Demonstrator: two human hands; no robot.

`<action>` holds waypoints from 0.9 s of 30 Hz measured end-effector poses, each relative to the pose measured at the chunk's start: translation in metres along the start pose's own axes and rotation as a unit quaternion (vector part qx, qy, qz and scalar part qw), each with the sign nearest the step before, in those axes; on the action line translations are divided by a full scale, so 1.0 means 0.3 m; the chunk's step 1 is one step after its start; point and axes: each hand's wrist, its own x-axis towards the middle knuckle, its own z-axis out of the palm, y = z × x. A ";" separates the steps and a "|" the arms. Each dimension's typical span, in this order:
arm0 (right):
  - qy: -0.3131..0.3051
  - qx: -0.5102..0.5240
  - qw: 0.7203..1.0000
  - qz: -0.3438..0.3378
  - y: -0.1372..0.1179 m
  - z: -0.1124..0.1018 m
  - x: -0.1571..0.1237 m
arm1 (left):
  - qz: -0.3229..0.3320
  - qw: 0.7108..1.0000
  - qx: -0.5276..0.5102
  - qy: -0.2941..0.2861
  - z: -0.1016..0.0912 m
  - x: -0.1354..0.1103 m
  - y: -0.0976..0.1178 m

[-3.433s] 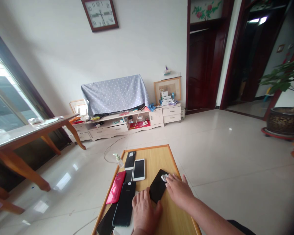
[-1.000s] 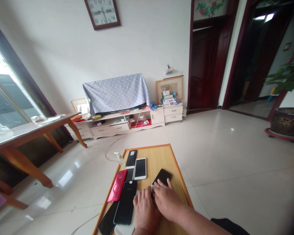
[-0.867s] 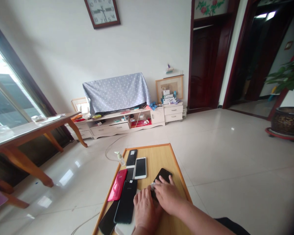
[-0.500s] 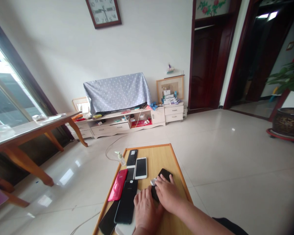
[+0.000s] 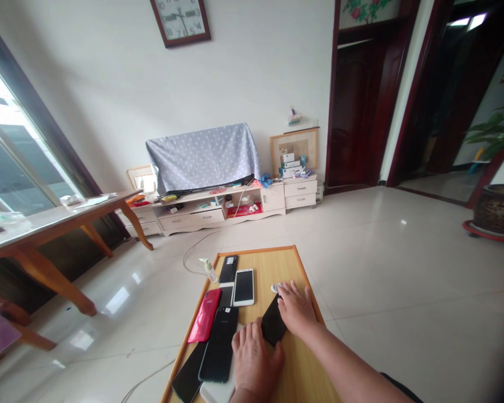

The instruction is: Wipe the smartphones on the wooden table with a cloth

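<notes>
A black phone [image 5: 273, 323] lies at a slant on the small wooden table [image 5: 273, 258]. My left hand [image 5: 254, 358] holds its near end, fingers curled at the left and the thumb by the lower edge. At the phone's far end is my right hand [image 5: 296, 308], pressing a crumpled white cloth or tissue [image 5: 275, 287] that shows past the fingertips. To the left lie a red phone [image 5: 205, 314], a large black phone [image 5: 220, 344] and a white-framed phone [image 5: 244, 286]. Part of the phone under my right hand is hidden.
A pump bottle [image 5: 210, 271] stands at the table's far left corner, beside another black phone [image 5: 228, 268]. A dark phone [image 5: 189, 374] and a white object [image 5: 216, 392] lie near the left edge. Further back is a low cabinet [image 5: 193, 221]; a wooden table [image 5: 63, 224] stands at the left.
My right hand and the white cloth have slid right and away, past the phone's far end. More of the phone's face shows. My left hand stays in nearly the same place.
</notes>
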 end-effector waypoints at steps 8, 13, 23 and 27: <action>0.004 0.027 0.997 -0.069 -0.070 0.004 -0.076 | 0.007 1.000 -0.002 -0.003 0.010 0.001 -0.008; -0.030 0.062 0.991 -0.118 -0.144 0.000 -0.152 | 0.013 1.000 0.022 -0.018 0.017 0.003 -0.014; -0.073 0.085 0.977 -0.182 -0.157 -0.092 -0.249 | 0.005 0.997 0.062 -0.051 0.035 0.005 -0.027; -0.074 0.076 0.974 -0.199 -0.118 -0.108 -0.283 | -0.003 0.998 0.054 -0.042 0.032 0.003 -0.017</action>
